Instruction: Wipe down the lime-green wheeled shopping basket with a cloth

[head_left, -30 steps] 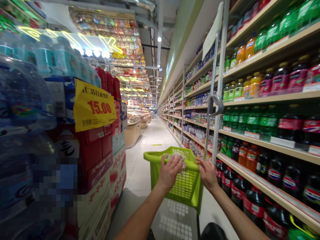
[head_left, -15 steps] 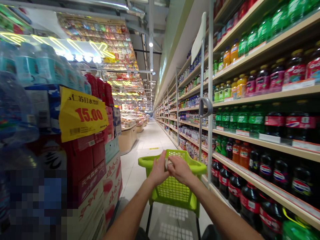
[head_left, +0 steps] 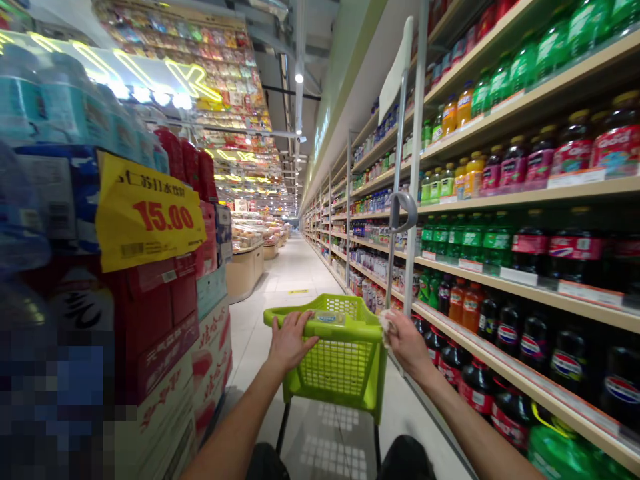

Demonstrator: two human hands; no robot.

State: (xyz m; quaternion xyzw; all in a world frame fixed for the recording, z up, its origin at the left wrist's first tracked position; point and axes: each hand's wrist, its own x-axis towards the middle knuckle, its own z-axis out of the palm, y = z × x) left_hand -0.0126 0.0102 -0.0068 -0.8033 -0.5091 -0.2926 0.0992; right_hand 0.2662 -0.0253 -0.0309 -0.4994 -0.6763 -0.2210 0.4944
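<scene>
A lime-green shopping cart (head_left: 333, 373) stands directly in front of me, its basket perforated. My left hand (head_left: 293, 341) lies over the left part of the cart handle (head_left: 357, 332), with the fingers bent over the bar and the thumb below it. My right hand (head_left: 407, 341) is at the handle's right end, closed on a crumpled whitish tissue or cloth (head_left: 387, 325). A small label (head_left: 327, 318) sits on the middle of the handle between my hands.
Shelves of drink bottles (head_left: 530, 250) line the right side, with a metal post and grey handle (head_left: 403, 212) nearby. Stacked cartons and a yellow price sign (head_left: 150, 213) crowd the left. A tiled aisle (head_left: 285, 267) runs ahead, beside wooden display bins (head_left: 245, 270).
My hands, together above the cart before, are now apart. The left one has come down onto the handle; the right one has moved right with the whitish tissue or cloth.
</scene>
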